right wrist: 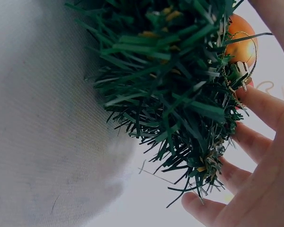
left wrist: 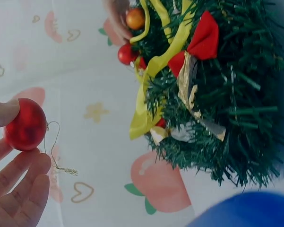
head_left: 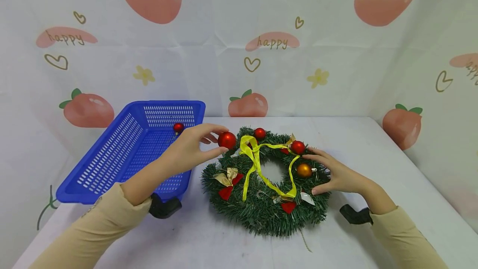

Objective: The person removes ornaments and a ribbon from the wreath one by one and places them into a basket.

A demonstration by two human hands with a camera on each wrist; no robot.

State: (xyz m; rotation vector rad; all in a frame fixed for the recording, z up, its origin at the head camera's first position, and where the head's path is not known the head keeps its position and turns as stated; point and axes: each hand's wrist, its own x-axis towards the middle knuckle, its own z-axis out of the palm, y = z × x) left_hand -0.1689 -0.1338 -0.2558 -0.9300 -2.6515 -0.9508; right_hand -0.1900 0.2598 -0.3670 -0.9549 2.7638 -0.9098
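Wears two tan sleeves (head_left: 407, 235) up front. Has one green wreath (head_left: 261, 215) on the white table (head_left: 179, 244), carrying one yellow ribbon (head_left: 256, 159), one orange ball (head_left: 304, 170) and two red balls (head_left: 298, 147). Touches the wreath's right side with the right grip (head_left: 337, 175) — fingers loosely spread, beside the orange ball. Pinches a third red ball (head_left: 226, 140) in the left grip (head_left: 194, 144), between thumb and fingers — apart from the wreath. Has one blue basket (head_left: 112, 144) farther left, with a fourth red ball (head_left: 178, 127) inside. Faces one backdrop (head_left: 213, 65) with two yellow flowers (head_left: 143, 75).
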